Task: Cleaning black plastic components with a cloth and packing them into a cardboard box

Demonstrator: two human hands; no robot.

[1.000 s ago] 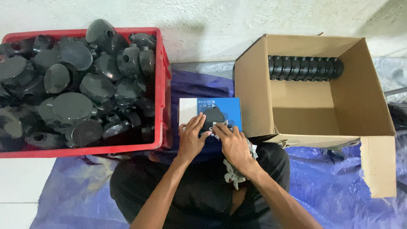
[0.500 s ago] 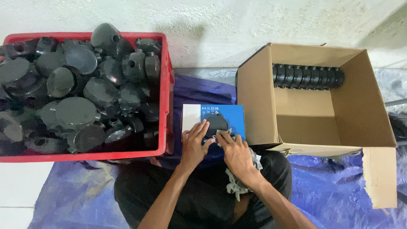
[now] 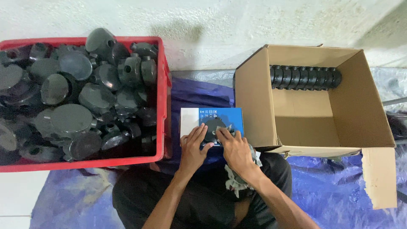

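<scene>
Progress: a row of black round parts stands on edge along the far wall of the cardboard box; the rest of the box floor is bare. The red crate at the left edge of the blue tarp is heaped to the rim with black caps of the same kind. Judged from that, only a small share is packed and most remains.

Piece in hand: one black round part sits on a small blue-and-white carton, which lies on the floor between crate and box, just in front of the person's lap.

Left hand: fingers loosely spread, tips resting on the near-left rim of the part, steadying it. Not closed round it.

Right hand: fingers together, pressing a grey rag against the right side of the part; the rag's tail hangs below the wrist onto the lap. How firmly the rag is pinched cannot be told, as the palm side is hidden.
</scene>
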